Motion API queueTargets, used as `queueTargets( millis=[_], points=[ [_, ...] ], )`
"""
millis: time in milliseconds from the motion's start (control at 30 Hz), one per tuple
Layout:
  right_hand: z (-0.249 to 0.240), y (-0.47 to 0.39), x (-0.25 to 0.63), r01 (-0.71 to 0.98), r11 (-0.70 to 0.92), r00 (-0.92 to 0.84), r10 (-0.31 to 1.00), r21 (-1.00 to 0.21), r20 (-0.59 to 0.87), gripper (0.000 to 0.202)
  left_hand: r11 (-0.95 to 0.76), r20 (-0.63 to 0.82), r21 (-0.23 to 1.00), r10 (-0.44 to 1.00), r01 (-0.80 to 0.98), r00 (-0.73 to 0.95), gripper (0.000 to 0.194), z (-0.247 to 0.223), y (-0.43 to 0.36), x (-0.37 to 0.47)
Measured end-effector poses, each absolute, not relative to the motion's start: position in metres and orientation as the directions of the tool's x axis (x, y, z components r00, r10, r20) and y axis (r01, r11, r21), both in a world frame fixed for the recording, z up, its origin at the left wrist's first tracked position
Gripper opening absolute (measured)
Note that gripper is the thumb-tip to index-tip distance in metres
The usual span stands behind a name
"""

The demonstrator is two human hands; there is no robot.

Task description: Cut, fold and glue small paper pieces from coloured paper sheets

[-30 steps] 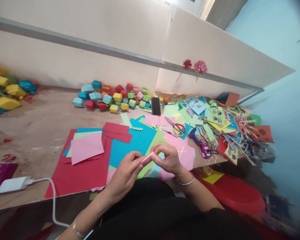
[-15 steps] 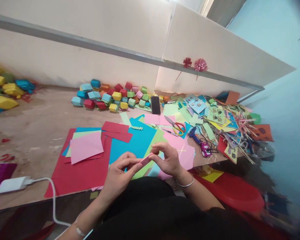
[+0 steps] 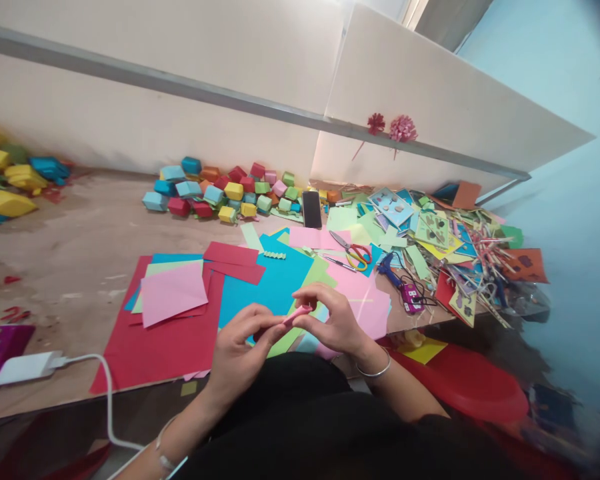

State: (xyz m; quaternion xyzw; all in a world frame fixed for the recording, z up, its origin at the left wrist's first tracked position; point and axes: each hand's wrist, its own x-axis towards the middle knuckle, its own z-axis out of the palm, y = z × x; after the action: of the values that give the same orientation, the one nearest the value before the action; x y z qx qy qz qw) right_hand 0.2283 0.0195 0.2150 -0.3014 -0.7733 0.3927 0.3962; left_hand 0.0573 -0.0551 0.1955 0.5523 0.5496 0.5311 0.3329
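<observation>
A small folded piece of pink paper [image 3: 296, 315] is held up between both hands, close to my body. My left hand [image 3: 245, 343] pinches its left end between thumb and fingers. At the right end, the thumb and curved fingers of my right hand [image 3: 333, 320] close around the paper, whose edge there looks curled. Beneath the hands lie blue paper [image 3: 260, 300] and green paper [image 3: 285, 340]. Scissors [image 3: 355, 252] with red and yellow handles and a pen [image 3: 340, 264] rest on pink sheets beyond my right hand.
Several small colored paper boxes [image 3: 234, 192] sit along the wall beside a phone [image 3: 311, 209]. Left lie a red sheet [image 3: 180, 360] and stacked pink paper [image 3: 174, 293]. A glue gun [image 3: 390, 272] and paper scraps [image 3: 420, 263] crowd the right. A red stool [image 3: 475, 383] stands below.
The right end of the pink paper now curls up, where before it looked flatter. My right hand's fingers have shifted slightly left over it.
</observation>
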Motion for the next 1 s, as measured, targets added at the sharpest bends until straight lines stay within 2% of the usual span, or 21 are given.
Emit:
queueTargets(
  millis=[67,200,367,433,600,833,1000],
  points=[
    [0.2177,0.0193,0.2267,0.141,0.509,-0.522,0.767,-0.849,0.373,0.015,-0.211,0.272,0.928,0.946,0.307,-0.174,0.009,0.1952,-0.0560,0.0577],
    [0.2184,0.0167,0.2267,0.158,0.460,-0.525,0.789,-0.874,0.321,0.032,-0.226,0.307,0.898,0.936,0.376,-0.170,0.009,0.1938,-0.0567,0.0572],
    [0.2180,0.0170,0.2287,0.199,0.487,-0.584,0.756,-0.851,0.296,0.042,-0.246,0.262,0.909,0.965,0.336,-0.002,0.011,0.1949,-0.0541,0.0553],
    [0.2198,0.0187,0.2281,0.185,0.502,-0.608,0.734,-0.845,0.303,0.042,-0.248,0.261,0.918,0.965,0.311,0.000,0.011,0.1978,-0.0526,0.0555],
    [0.2235,0.0219,0.2266,0.098,0.449,-0.550,0.768,-0.888,0.327,0.036,-0.210,0.255,0.944,0.954,0.253,-0.159,0.011,0.2009,-0.0515,0.0566],
    [0.2192,0.0187,0.2302,0.158,0.500,-0.561,0.755,-0.852,0.339,0.036,-0.237,0.257,0.949,0.964,0.210,-0.072,0.004,0.1964,-0.0522,0.0559],
    [0.2189,0.0202,0.2322,0.115,0.448,-0.603,0.741,-0.887,0.297,0.035,-0.265,0.281,0.951,0.955,0.162,-0.092,0.005,0.1979,-0.0471,0.0543]
  ],
)
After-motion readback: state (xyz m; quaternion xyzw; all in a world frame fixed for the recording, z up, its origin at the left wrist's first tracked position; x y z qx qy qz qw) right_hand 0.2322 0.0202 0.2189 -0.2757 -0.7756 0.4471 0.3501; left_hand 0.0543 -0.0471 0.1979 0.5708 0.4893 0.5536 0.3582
